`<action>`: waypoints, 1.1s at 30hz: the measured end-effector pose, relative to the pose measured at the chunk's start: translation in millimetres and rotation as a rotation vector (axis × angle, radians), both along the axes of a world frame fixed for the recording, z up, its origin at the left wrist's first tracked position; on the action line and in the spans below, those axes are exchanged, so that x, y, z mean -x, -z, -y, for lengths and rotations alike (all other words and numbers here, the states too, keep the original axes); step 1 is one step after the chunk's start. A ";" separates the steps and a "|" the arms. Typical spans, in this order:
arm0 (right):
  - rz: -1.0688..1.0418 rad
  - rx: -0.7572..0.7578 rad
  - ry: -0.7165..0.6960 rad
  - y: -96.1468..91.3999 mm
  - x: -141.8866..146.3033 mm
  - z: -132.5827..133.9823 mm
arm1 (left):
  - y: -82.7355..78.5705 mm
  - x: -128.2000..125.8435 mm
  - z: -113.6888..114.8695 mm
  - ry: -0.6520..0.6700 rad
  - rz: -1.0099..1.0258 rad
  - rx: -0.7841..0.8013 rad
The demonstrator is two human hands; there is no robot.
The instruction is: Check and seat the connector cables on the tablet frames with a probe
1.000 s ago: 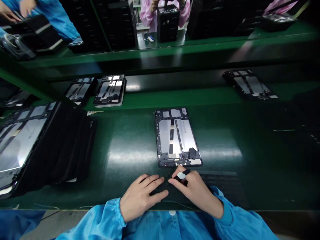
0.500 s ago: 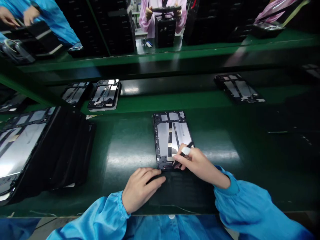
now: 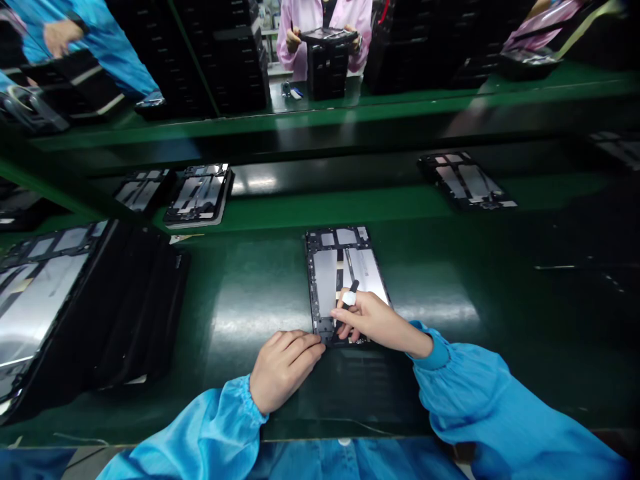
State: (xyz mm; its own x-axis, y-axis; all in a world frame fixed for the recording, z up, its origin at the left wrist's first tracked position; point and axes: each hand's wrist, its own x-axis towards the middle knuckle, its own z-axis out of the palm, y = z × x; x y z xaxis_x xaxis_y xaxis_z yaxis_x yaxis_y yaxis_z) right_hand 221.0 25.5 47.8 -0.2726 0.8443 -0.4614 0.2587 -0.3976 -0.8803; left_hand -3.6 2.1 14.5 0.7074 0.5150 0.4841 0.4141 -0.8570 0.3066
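Observation:
An opened tablet chassis [image 3: 345, 267] lies face down on the green bench in front of me, with silver panels and black strips inside. My right hand [image 3: 373, 321] pinches a slim black tool [image 3: 347, 303] and rests over the chassis's near end, tool tip pointing down into its lower left part. A white cot covers one fingertip. My left hand [image 3: 283, 363] lies on the bench with fingers curled and close together, their tips touching the near left corner of the chassis. It holds nothing that I can see.
A stack of black trays [image 3: 75, 307] with a tablet chassis on top stands at the left. More chassis [image 3: 200, 193] [image 3: 463, 181] lie on the conveyor strip beyond. Other workers in blue [image 3: 90, 33] and pink [image 3: 325, 20] sleeves handle black trays at the far bench.
My right hand moved up from the bench onto the chassis's near end, then left across it with the tool. My left hand slid up to the near left corner.

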 end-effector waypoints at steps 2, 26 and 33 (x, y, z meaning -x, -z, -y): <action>-0.003 0.004 0.001 0.5 0.1 -0.9 | -0.4 -0.5 -0.2 -0.002 -0.001 -0.001; -0.035 -0.022 0.008 5.8 -1.1 0.1 | 0.9 0.7 -0.1 -0.011 -0.022 0.011; -0.024 -0.032 0.011 5.9 -1.0 0.9 | -6.4 1.9 1.8 0.000 -0.208 -0.158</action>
